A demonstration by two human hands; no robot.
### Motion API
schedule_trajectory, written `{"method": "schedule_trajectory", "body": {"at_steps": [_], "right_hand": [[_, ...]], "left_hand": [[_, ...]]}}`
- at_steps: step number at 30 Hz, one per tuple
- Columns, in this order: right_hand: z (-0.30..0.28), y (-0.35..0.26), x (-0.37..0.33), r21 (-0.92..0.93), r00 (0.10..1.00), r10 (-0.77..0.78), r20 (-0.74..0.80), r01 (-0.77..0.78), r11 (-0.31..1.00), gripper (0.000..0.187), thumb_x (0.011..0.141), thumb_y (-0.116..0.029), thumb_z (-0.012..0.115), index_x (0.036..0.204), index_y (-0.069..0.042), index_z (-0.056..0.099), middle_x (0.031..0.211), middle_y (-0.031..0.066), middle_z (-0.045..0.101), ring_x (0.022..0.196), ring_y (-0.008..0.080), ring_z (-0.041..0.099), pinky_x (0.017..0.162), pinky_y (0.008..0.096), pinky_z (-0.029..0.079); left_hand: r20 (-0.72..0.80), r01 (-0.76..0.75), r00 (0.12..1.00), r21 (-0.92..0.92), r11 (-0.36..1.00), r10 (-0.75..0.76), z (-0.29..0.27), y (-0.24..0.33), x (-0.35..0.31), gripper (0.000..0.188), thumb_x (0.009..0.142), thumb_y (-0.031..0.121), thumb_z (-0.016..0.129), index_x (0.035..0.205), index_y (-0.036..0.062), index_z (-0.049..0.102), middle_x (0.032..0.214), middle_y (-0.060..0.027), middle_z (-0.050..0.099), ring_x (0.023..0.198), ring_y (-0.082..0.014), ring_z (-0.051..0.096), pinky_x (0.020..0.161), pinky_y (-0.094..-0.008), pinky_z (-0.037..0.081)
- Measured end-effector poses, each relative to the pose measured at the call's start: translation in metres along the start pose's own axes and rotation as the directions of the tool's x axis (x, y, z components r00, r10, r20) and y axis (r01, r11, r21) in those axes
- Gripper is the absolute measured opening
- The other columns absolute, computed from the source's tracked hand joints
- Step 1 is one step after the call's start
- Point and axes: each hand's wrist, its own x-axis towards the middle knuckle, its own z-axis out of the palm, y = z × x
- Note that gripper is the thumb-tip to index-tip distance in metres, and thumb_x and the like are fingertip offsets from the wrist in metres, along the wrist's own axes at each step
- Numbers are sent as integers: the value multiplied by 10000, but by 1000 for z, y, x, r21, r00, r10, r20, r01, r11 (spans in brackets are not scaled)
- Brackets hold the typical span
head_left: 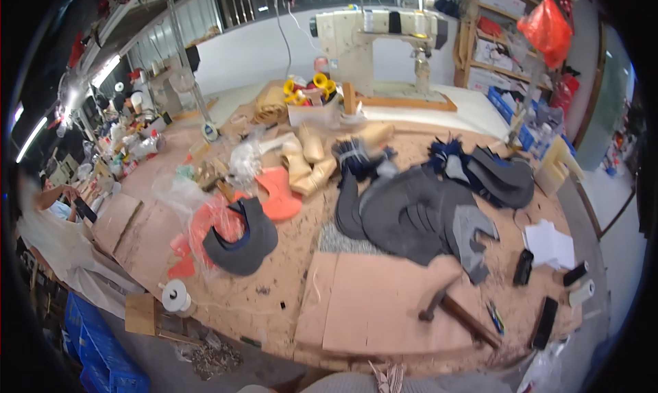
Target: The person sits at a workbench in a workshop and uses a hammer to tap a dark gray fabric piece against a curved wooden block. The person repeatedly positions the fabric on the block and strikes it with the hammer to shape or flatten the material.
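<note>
Neither of my hands is in view; only a grey garment with a tied drawstring (388,378) shows at the lower edge. Nearest to me on the worktable lies a pinkish board (391,311). A hammer (473,319) with a wooden handle rests across its right part, beside a small pair of snips (495,317). Beyond the board spreads a heap of dark grey cut pieces (404,208), with a lighter grey piece (471,235) on its right. To the left, a curved dark grey piece (250,245) lies partly over clear plastic and orange-red pieces (277,193).
A sewing machine (380,40) stands at the back, behind tan shoe lasts (308,160). A white spool (176,295) sits at the left front edge. Black phone-like object (545,322) and white paper (550,244) lie right. Far left, another person (62,221) holds a dark object.
</note>
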Motion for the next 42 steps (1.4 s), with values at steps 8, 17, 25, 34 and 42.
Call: {"method": "schedule_trajectory", "body": {"at_steps": [8, 17, 25, 34, 42], "right_hand": [[49, 106, -74, 124, 997, 72, -20, -69, 990, 409, 942, -316, 573, 1188, 1, 653, 1188, 253, 652, 1147, 420, 587, 949, 465, 468], [-16, -11, -114, -389, 906, -404, -130, 328, 861, 406, 938, -376, 599, 1156, -42, 669, 1116, 212, 690, 1022, 411, 646, 912, 435, 519], [-150, -228, -254, 139, 403, -857, 321, 875, 464, 404, 923, -321, 705, 1221, -52, 666, 1175, 81, 700, 1088, 175, 647, 933, 328, 506], [-171, -358, -69, -707, 333, -760, -559, 288, 646, 598, 803, -425, 755, 1255, -76, 578, 1170, 122, 657, 1163, 317, 579, 950, 457, 469], [-180, -361, -115, -887, 34, -945, -325, 336, 317, 141, 858, -121, 564, 987, -74, 592, 894, 76, 674, 843, 249, 673, 717, 401, 514]], "left_hand": [[100, -144, 985, 7, 990, 143, 2, -76, -49, 313, 897, 257, 603, 1127, 59, 681, 1106, -220, 676, 1022, -368, 652, 879, -432, 508], [276, -248, 955, 531, 810, 111, -31, -104, -25, 353, 883, 291, 621, 1123, 40, 684, 1088, -233, 688, 1012, -342, 676, 869, -415, 516], [358, -408, 863, 75, 910, 357, -122, 117, -134, 411, 944, 368, 647, 1208, 54, 672, 1100, -112, 722, 993, -205, 682, 911, -333, 517], [-770, -241, 378, 455, 857, 515, -154, 236, 7, 238, 870, 260, 716, 891, 23, 700, 945, -145, 653, 858, -318, 662, 766, -408, 539], [-715, -273, 487, 421, 865, 502, -150, 234, 23, 182, 884, 235, 705, 893, 53, 704, 899, -143, 675, 746, -311, 660, 691, -416, 530]]}}
